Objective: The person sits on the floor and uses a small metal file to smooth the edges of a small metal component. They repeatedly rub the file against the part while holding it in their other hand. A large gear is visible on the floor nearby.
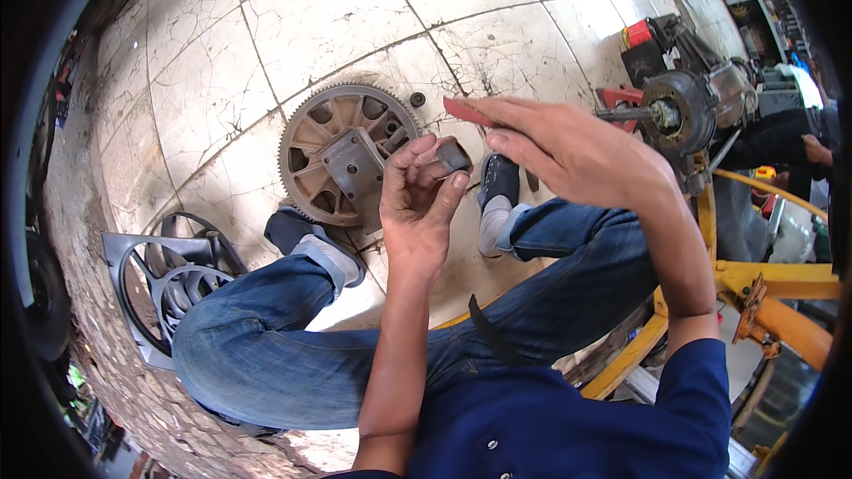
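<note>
My left hand (415,195) is raised in front of me. Its thumb and fingers close around a short dark metal bushing (453,155) with a hollow end. Opposite it, my right hand (568,149) has long, straight fingers with the thumb below them. A thin dull-red strip, like sandpaper (465,112), lies along those fingertips, apart from the bushing. Beneath my left hand, on the floor, rests a big toothed flywheel (306,129). A square steel plate with holes (353,166) sits over its middle, partly hidden by my left hand.
Beside the flywheel is a small black ring (417,99). A black fan shroud (146,293) stands by my left knee. To the right are a greasy motor-like assembly (676,111), a yellow steel frame (781,280) and another person's hand (816,151). Cracked tiles (328,13) cover the floor.
</note>
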The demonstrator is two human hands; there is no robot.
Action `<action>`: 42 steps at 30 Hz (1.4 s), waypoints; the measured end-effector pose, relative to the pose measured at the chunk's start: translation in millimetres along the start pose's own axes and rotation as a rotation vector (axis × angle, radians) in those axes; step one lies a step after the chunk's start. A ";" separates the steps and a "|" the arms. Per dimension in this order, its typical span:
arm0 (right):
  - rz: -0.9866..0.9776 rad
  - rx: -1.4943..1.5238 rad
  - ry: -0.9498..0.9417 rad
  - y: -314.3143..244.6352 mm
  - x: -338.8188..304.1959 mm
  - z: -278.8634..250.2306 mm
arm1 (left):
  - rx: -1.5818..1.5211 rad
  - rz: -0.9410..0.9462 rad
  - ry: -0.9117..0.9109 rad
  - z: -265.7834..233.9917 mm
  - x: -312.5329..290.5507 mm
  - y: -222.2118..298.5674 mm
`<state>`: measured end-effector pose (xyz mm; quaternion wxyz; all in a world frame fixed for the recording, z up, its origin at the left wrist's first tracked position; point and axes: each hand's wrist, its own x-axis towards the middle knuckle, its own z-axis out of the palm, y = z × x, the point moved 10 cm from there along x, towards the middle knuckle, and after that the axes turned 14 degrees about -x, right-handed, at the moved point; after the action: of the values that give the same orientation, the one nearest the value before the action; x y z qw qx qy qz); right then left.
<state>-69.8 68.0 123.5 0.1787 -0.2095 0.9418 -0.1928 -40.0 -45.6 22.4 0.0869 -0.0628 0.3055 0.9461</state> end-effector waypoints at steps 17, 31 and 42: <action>-0.102 -0.165 -0.002 -8.6 19.4 46.0 | 0.386 0.133 0.100 -30.8 -1.0 -12.6; -0.049 -0.043 -0.045 -6.8 17.1 45.3 | 0.239 0.109 0.175 -31.5 5.8 -2.4; 0.100 0.158 -0.129 2.8 10.3 12.3 | 0.237 0.137 0.145 -23.4 2.0 8.8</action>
<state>-74.4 62.0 109.0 0.2642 -0.1596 0.9195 -0.2435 -42.1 -66.2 8.2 0.0067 -0.0994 0.4243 0.9000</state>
